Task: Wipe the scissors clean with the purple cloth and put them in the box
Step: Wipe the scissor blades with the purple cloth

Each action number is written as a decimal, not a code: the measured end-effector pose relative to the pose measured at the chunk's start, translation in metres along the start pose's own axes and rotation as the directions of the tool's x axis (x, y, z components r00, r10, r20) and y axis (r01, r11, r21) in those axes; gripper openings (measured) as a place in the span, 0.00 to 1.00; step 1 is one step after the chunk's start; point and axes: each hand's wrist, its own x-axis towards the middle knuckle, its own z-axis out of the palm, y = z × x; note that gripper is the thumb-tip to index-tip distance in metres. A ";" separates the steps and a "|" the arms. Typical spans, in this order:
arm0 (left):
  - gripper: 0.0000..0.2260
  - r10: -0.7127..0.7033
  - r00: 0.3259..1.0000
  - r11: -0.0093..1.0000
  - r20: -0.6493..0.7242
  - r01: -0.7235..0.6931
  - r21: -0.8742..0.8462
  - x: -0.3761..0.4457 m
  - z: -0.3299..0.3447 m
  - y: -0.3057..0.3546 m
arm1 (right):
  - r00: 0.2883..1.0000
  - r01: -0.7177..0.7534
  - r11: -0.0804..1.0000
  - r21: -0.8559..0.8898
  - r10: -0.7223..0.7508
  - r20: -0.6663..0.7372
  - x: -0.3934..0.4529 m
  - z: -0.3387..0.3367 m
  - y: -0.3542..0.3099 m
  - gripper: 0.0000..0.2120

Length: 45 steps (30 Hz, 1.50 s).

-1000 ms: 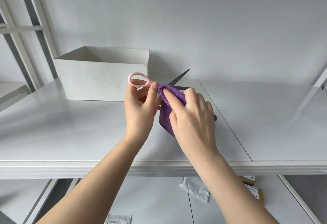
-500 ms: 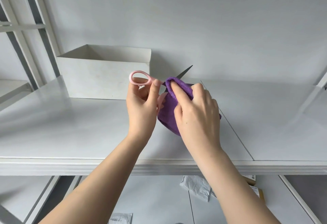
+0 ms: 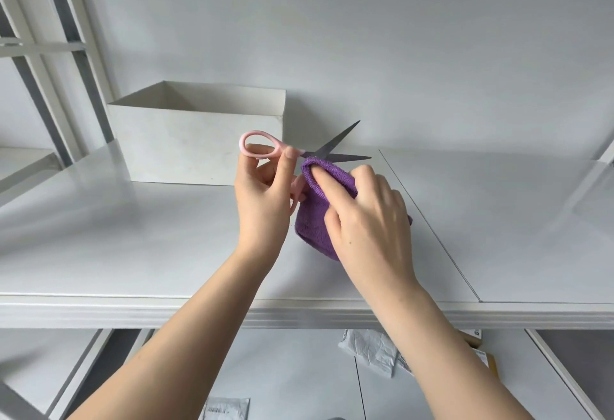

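My left hand (image 3: 262, 193) grips the open scissors (image 3: 312, 154); my right hand (image 3: 362, 220) pinches the purple cloth (image 3: 315, 230). The box's (image 3: 196, 150) inside is mostly hidden.

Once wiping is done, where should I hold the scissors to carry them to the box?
Probably by the pink handle loops, coming from the left, as the left hand already does. The scissors are open, their two pointed blades splayed rightward above the purple cloth, so that end is best avoided.
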 end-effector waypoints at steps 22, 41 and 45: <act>0.04 -0.050 0.999 0.999 -0.004 0.050 -0.003 0.002 -0.002 0.000 | 0.999 -0.038 0.999 -0.025 0.038 -0.004 0.001 -0.001 0.006 0.25; 0.07 0.043 0.999 0.997 0.034 -0.045 0.061 -0.001 -0.004 0.003 | 0.981 -0.191 0.976 0.105 0.192 0.002 0.003 -0.002 -0.009 0.23; 0.06 0.039 0.998 0.995 0.049 -0.043 0.088 -0.001 -0.006 0.002 | 0.992 -0.127 0.991 0.047 0.126 0.028 0.001 -0.003 -0.007 0.25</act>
